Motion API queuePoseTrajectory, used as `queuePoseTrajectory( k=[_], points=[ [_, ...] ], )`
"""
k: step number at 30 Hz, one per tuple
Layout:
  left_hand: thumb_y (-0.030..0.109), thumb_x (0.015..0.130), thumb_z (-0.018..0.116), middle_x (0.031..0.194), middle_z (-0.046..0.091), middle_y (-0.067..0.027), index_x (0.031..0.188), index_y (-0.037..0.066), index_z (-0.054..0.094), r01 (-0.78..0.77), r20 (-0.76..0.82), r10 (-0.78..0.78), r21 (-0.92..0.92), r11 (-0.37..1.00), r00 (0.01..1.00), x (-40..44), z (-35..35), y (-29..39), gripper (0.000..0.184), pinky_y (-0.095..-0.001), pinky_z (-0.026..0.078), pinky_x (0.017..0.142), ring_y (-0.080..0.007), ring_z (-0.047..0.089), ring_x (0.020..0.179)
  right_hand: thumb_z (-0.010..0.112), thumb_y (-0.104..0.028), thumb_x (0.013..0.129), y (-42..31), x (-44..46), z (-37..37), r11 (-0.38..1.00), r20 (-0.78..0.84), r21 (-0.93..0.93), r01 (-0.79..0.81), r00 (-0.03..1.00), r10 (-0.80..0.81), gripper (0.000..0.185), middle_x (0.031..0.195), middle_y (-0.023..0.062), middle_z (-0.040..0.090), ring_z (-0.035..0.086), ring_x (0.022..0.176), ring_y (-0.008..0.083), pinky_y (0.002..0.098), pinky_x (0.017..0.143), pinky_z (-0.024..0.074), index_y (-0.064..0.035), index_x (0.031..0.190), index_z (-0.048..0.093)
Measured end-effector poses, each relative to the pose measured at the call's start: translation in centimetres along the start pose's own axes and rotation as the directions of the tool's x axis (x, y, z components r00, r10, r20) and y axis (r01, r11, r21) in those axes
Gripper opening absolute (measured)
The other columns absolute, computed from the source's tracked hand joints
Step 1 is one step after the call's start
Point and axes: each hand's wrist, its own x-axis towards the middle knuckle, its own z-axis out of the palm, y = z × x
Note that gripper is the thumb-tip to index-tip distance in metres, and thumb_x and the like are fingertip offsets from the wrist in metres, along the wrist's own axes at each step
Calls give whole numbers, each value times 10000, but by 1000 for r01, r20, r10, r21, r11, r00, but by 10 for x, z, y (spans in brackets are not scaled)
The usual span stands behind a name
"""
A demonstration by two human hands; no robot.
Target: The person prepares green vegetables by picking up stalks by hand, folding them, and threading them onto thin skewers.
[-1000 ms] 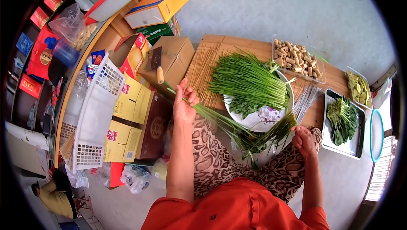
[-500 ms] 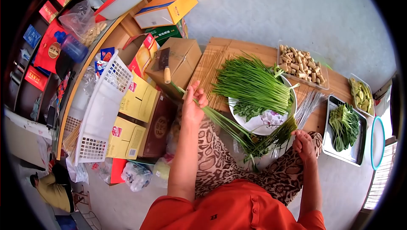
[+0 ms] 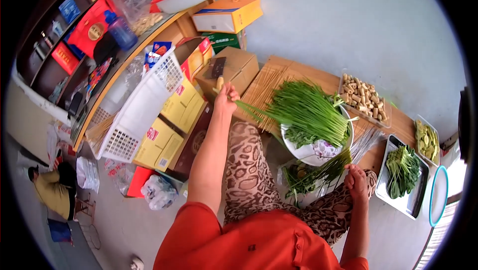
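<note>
My left hand (image 3: 226,98) is closed round some long green chives (image 3: 251,110), whose stems trail to the right. Just beyond it lies a cleaver (image 3: 218,71) with a wooden handle, on a cardboard box. My right hand (image 3: 356,180) is closed at the end of a dark green bunch of skewered chives (image 3: 328,167) above my lap; thin sticks show among the leaves, and its exact grip is partly hidden. A large heap of chives (image 3: 311,113) rests on a white plate (image 3: 318,158) between the hands, with leafy greens under it.
A wooden board (image 3: 284,71) carries bamboo skewers (image 3: 261,91), metal skewers (image 3: 367,140) and a tub of short beige rolls (image 3: 366,98). At right are a metal tray (image 3: 411,208) of greens and a container of sliced vegetables (image 3: 427,140). A white basket (image 3: 144,101) leans left; a person (image 3: 52,190) sits beyond.
My left hand has drawn its chives up and left, away from the bunch over my lap. The right hand stays near the same spot. The camera view has turned slightly.
</note>
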Motion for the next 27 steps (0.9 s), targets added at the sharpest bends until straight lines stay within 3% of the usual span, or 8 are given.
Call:
queuePoseTrajectory(
  k=[2,6,16,27],
  points=[
    [304,985,429,689,535,-15,859,126,514,-90,-103,87,-19,996,991,-9,15,17,234,-232,326,425,-118,431,503,478,-236,966,-2,-2,2,999,-33,-1,32,999,-32,242,471,-46,322,280,363,71,211,364,240,-24,950,593],
    [292,988,401,664,555,-24,820,123,482,-180,-152,177,-5,984,972,-15,22,42,251,-234,321,412,-120,434,481,494,-218,956,-4,-5,5,999,-28,24,41,999,-40,234,480,-46,330,289,373,58,202,364,236,-11,945,602],
    [330,1003,357,682,546,-46,867,84,485,-196,-205,193,7,981,960,-22,35,49,309,-241,312,415,-129,417,492,478,-214,965,-4,-7,5,997,6,38,69,998,-69,231,485,-55,340,292,373,49,191,368,236,-15,955,594],
    [324,999,373,681,552,-45,852,91,506,-174,-147,180,47,984,973,-16,34,35,306,-249,313,428,-132,421,494,481,-210,966,-5,-10,2,999,-25,26,46,999,-46,229,486,-56,317,286,380,47,195,367,234,-16,958,602]
  ],
)
